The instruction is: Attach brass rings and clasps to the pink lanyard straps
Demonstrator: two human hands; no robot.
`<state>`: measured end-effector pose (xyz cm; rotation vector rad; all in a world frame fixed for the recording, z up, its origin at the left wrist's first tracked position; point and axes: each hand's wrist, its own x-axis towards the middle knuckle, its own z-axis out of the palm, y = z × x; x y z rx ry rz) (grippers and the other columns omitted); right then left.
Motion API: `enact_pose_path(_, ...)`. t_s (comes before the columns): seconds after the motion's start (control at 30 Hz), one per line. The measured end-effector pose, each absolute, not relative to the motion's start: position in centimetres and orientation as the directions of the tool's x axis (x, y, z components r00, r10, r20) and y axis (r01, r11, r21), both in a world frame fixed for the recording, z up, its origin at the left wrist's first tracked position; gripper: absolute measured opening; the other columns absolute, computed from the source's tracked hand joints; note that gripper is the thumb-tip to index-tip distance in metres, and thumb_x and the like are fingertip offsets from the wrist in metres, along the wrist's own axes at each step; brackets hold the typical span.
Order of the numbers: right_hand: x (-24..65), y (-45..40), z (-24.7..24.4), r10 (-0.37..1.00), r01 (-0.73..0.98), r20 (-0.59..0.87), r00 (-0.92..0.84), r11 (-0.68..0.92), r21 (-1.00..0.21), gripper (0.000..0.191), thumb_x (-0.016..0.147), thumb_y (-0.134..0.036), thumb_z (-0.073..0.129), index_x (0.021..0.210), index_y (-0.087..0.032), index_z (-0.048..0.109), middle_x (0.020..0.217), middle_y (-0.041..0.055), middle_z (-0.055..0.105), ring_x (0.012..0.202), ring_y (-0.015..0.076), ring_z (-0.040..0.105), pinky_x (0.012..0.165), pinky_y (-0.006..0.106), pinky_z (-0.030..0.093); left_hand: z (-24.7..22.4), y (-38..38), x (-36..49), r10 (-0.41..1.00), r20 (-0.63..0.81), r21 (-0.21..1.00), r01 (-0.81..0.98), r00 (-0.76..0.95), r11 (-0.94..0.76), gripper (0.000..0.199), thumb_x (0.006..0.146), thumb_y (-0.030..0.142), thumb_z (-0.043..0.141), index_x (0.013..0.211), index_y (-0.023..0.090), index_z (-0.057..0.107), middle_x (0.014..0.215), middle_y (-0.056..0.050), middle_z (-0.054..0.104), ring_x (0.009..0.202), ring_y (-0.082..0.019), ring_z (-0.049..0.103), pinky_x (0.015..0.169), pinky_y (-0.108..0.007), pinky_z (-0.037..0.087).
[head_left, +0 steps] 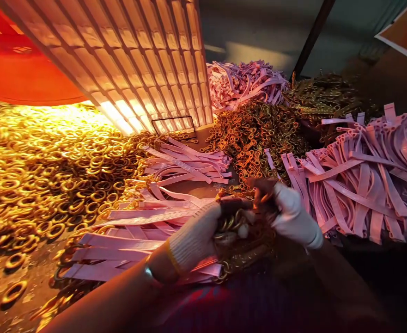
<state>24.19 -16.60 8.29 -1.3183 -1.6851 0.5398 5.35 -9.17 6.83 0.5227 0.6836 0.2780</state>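
My left hand (pixel 201 231), in a white knit glove with bare-looking dark fingertips, is curled around several gold metal rings (pixel 236 224). Close beside it, my right hand (pixel 289 212), also in a white glove, has its fingers bent together; shadow hides what is between them. The two hands nearly meet over a dark heap of gold-coloured metal hardware (pixel 248 254). Under and left of my left forearm lie pink straps (pixel 102 254) with metal rings at their ends.
A big spread of gold rings (pixel 68 162) covers the left. A ribbed translucent panel (pixel 148 64) stands upright behind. Metal clasps (pixel 258 134) are heaped at centre back, with pink straps (pixel 369 175) piled on the right. More pink straps (pixel 246 85) lie farther back. A red container (pixel 26 69) is at upper left.
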Motion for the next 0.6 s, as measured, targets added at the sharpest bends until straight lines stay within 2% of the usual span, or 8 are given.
enact_pose_path(0.07,26.3,-16.7,9.1,0.885,0.359,0.373,0.278,0.265,-0.895,0.032,0.099,-0.035,0.053,0.129,-0.032,0.065,0.103,0.0054,0.067,0.076,0.0172,0.062,0.068,0.031,0.055,8.4,-8.6,4.6,0.408,-0.578,0.522,-0.065,0.706,0.851,0.018,0.081,0.015,0.064,0.095,0.01,0.074,0.084,-0.012,0.075,0.057,-0.014,0.067,0.042,-0.017,0.045)
enact_pose_path(0.17,29.8,-17.2,10.0,0.759,0.254,0.403,0.511,0.314,-0.915,0.028,0.099,-0.045,0.055,0.123,-0.036,0.066,0.101,0.0038,0.063,0.068,0.0149,0.055,0.058,0.029,0.049,9.7,-8.2,3.8,0.443,-0.65,0.506,-0.083,0.617,0.859,0.022,0.083,0.01,0.057,0.098,0.011,0.073,0.085,-0.011,0.075,0.057,-0.014,0.068,0.042,-0.016,0.048)
enact_pose_path(0.27,32.7,-18.2,10.2,0.698,0.188,0.403,0.592,0.367,-0.911,0.022,0.09,-0.041,0.071,0.111,-0.037,0.071,0.092,0.0003,0.061,0.064,0.0124,0.05,0.056,0.027,0.045,9.8,-8.5,3.5,0.471,-0.681,0.515,-0.091,0.561,0.852,0.023,0.088,0.01,0.053,0.098,0.012,0.073,0.086,-0.011,0.075,0.064,-0.014,0.071,0.056,-0.019,0.059)
enact_pose_path(0.33,34.0,-18.8,10.1,0.697,0.14,0.374,0.611,0.371,-0.918,0.02,0.088,-0.043,0.072,0.107,-0.036,0.072,0.087,-0.0006,0.059,0.062,0.0115,0.048,0.055,0.027,0.043,9.5,-8.8,3.7,0.468,-0.7,0.523,-0.059,0.539,0.85,0.02,0.089,0.012,0.055,0.098,0.012,0.073,0.088,-0.011,0.075,0.067,-0.014,0.072,0.059,-0.018,0.06)
enact_pose_path(0.37,34.4,-19.1,10.1,0.7,0.128,0.361,0.616,0.363,-0.923,0.02,0.089,-0.045,0.071,0.106,-0.035,0.072,0.085,-0.0008,0.058,0.06,0.0112,0.046,0.054,0.027,0.042,9.3,-8.9,3.9,0.459,-0.707,0.526,-0.033,0.538,0.85,0.019,0.089,0.013,0.058,0.099,0.013,0.073,0.088,-0.01,0.075,0.064,-0.013,0.071,0.054,-0.016,0.057)
enact_pose_path(0.47,34.5,-19.4,10.0,0.705,0.12,0.318,0.634,0.316,-0.941,0.028,0.09,-0.056,0.066,0.106,-0.034,0.071,0.081,-0.0004,0.056,0.056,0.0111,0.039,0.05,0.027,0.037,9.0,-9.6,5.1,0.428,-0.654,0.581,0.052,0.624,0.812,0.019,0.085,0.021,0.07,0.103,0.014,0.073,0.077,-0.006,0.072,0.048,-0.009,0.06,0.035,-0.012,0.038)
enact_pose_path(0.53,33.3,-19.2,10.2,0.726,0.092,0.285,0.626,0.294,-0.951,0.034,0.089,-0.061,0.065,0.107,-0.032,0.07,0.076,-0.0007,0.054,0.053,0.011,0.035,0.047,0.026,0.033,8.9,-10.3,6.3,0.405,-0.557,0.652,0.08,0.725,0.754,0.026,0.083,0.028,0.074,0.106,0.014,0.072,0.068,-0.004,0.068,0.042,-0.007,0.053,0.032,-0.013,0.032)
enact_pose_path(0.6,31.4,-18.9,10.3,0.776,0.016,0.247,0.58,0.292,-0.956,0.036,0.087,-0.06,0.068,0.107,-0.031,0.069,0.071,-0.0023,0.049,0.052,0.0103,0.033,0.044,0.025,0.031,8.7,-11.0,7.6,0.38,-0.48,0.7,0.085,0.791,0.709,0.028,0.084,0.031,0.075,0.106,0.015,0.072,0.065,-0.003,0.067,0.041,-0.007,0.051,0.034,-0.013,0.033)
